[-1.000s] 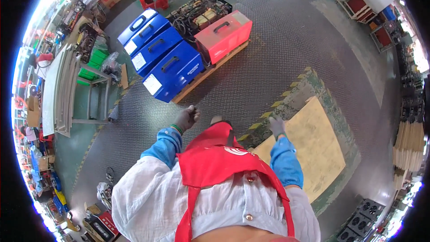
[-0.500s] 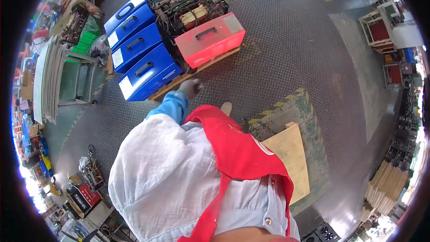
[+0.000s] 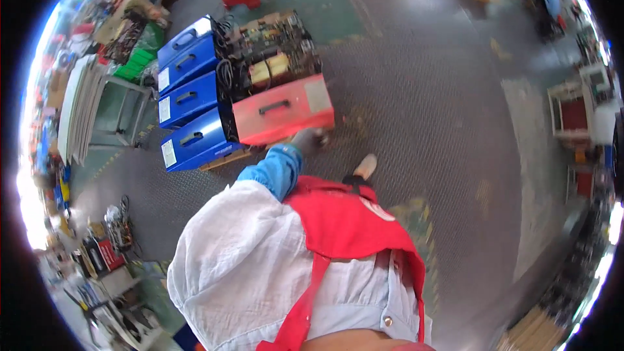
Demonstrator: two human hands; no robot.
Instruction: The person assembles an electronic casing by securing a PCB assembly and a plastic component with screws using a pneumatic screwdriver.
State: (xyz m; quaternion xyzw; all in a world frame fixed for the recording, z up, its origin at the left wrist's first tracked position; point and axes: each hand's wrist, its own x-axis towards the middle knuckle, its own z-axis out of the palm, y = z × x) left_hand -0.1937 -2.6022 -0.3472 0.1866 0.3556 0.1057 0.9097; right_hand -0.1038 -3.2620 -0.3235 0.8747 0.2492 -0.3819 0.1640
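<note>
Red case (image 3: 283, 109) is sitting just beyond the left hand (image 3: 311, 138), contact unclear | blur is hiding how open the fingers are, and any hold | right hand is lying out of view | knuckles could be scraping the case, should the hand swing close

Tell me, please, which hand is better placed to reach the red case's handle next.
Probably the left: the gloved left hand appears close to the near edge of the red case, with its black handle just beyond, while the right hand is out of view.
</note>
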